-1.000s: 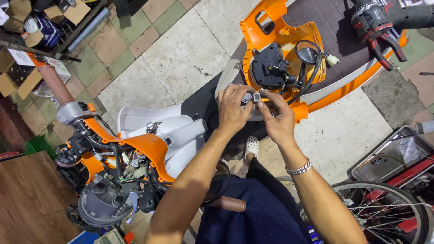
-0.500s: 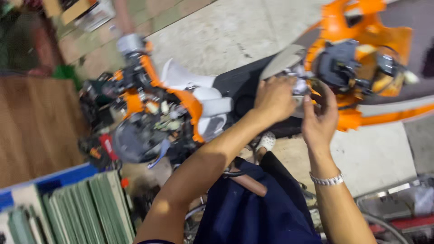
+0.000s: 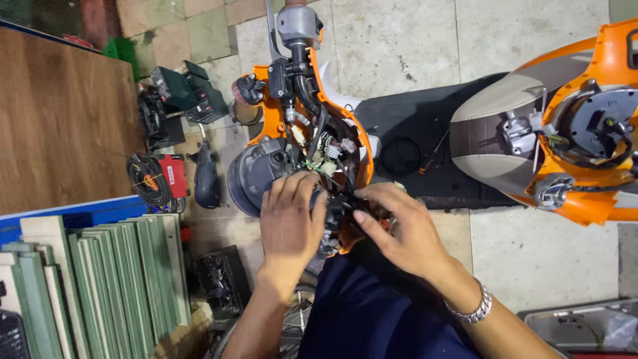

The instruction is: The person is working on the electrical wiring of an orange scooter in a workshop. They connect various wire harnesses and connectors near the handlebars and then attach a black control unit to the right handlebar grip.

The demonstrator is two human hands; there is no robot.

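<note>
From the head view, both hands work at the near end of an opened orange scooter handlebar unit (image 3: 312,126), whose cover is off so that wires and white connectors show. The left hand (image 3: 290,223) lies palm down over the near edge of that unit, fingers curled onto a dark part beside the round grey headlamp housing (image 3: 256,176); whether it grips anything underneath cannot be told. The right hand (image 3: 399,229), a metal bracelet (image 3: 468,309) at its wrist, sits just right of the left hand, thumb and forefinger pinched on a small black part (image 3: 345,206) among the wiring at the unit's near edge. Well to the right of the handlebar unit lies an orange and beige body panel (image 3: 531,133) on a black mat (image 3: 412,133) on the tiled floor. Left of the unit stand a red tool with coiled cable (image 3: 159,179) and a stack of green boards (image 3: 106,286).
</note>
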